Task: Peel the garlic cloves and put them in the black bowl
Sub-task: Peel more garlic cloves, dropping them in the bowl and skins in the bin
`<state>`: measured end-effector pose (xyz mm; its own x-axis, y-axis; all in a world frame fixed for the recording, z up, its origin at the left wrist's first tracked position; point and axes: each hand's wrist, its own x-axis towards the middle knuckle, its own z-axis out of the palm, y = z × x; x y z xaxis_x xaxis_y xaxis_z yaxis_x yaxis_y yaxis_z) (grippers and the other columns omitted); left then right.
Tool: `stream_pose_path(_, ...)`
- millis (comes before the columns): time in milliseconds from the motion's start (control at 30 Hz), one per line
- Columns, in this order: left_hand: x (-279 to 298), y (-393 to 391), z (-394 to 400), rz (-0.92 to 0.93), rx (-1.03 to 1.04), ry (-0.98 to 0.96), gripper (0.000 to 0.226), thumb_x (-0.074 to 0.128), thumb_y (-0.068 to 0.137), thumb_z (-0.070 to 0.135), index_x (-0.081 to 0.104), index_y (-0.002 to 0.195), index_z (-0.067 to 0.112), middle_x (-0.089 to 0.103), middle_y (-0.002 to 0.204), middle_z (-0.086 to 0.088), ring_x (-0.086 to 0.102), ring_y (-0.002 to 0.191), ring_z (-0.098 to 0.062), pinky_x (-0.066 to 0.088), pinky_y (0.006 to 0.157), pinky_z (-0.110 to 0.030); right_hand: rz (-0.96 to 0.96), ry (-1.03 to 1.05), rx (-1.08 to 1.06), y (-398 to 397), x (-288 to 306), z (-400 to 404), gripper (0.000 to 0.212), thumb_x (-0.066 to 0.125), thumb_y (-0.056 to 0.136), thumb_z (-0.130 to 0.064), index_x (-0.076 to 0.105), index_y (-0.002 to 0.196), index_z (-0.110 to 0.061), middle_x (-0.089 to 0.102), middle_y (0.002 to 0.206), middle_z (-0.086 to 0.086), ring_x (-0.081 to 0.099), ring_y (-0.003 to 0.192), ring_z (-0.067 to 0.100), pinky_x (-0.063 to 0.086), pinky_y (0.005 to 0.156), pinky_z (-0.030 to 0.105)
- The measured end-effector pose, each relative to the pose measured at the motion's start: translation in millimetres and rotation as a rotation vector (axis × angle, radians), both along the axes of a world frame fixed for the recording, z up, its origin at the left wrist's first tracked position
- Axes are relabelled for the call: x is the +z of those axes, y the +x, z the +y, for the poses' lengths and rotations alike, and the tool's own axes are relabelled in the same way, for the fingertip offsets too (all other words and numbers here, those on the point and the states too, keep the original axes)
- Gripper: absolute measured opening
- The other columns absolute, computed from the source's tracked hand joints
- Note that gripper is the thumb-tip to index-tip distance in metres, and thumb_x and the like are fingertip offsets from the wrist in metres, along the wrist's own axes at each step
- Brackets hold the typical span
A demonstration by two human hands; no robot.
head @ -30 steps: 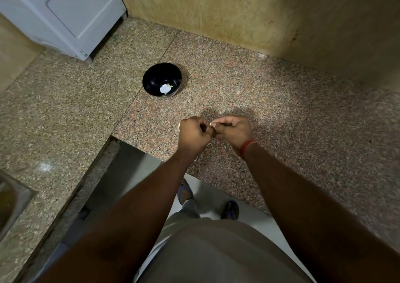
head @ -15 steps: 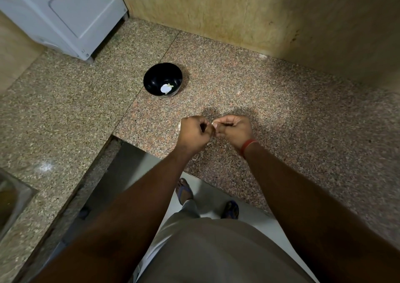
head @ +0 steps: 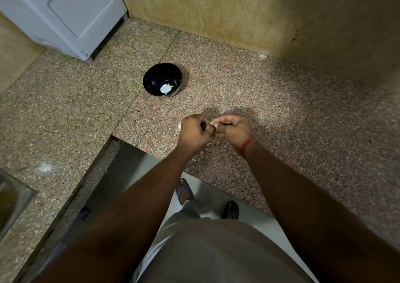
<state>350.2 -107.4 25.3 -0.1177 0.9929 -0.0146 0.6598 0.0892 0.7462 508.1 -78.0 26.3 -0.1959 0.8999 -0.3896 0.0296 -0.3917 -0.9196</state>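
1. Both hands meet at the middle of the frame over the counter (head: 281,114). The left hand (head: 193,132) and right hand (head: 232,129) are curled tight, pinching a small garlic clove (head: 213,124) between their fingertips.
2. To peel well, pull the skin off in small tugs, keeping the clove over the counter.
3. The black bowl (head: 159,77), up and left of the hands, holds one peeled clove (head: 166,89).
4. Compared with a second ago, hands and bowl have hardly shifted.

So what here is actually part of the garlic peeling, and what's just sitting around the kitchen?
Part of the job:
- left hand and right hand, pinching a clove between them
- black bowl, holding a pale peeled clove

Just sitting around:
- white appliance
- sink
- red wristband
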Motion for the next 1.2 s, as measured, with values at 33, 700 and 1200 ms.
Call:
stream_pose_path(33, -0.6, -1.0, 0.0, -0.032, -0.002, -0.003, 0.015, 0.073, 0.086, 0.008, 0.065, 0.075, 0.012, 0.062, 0.068, 0.001, 0.053, 0.057, -0.011, 0.04, 0.051, -0.017, 0.015, -0.011, 0.006, 0.2, -0.6, 0.9, 0.013, 0.076, 0.086, 0.002, 0.076, 0.098, -0.003, 0.077, 0.095, 0.014, 0.074, 0.084, 0.024, 0.064, 0.076, 0.043)
stream_pose_path(700, -11.6, -3.8, -5.4, -0.416, 0.074, -0.107, 0.014, 0.063, 0.094, 0.014, 0.067, 0.084, 0.005, 0.058, 0.061, -0.007, 0.048, 0.051, -0.019, 0.042, 0.05, -0.032, 0.088, -0.053, 0.043, 5.0, -4.7, 4.8, 0.027, 0.082, 0.078, 0.005, 0.074, 0.104, 0.002, 0.075, 0.098, 0.019, 0.074, 0.085, 0.031, 0.064, 0.079, 0.046)
stream_pose_path(1200, -9.2, -5.1, -10.0, -0.518, 0.126, -0.139, 0.007, 0.066, 0.094, -0.003, 0.068, 0.089, -0.009, 0.063, 0.07, -0.018, 0.053, 0.044, -0.011, 0.045, 0.043, -0.025, -0.01, 0.011, 0.095, 0.5, 2.3, 1.0, 0.021, 0.076, 0.085, 0.008, 0.076, 0.103, -0.002, 0.077, 0.096, 0.015, 0.075, 0.085, 0.026, 0.064, 0.077, 0.039)
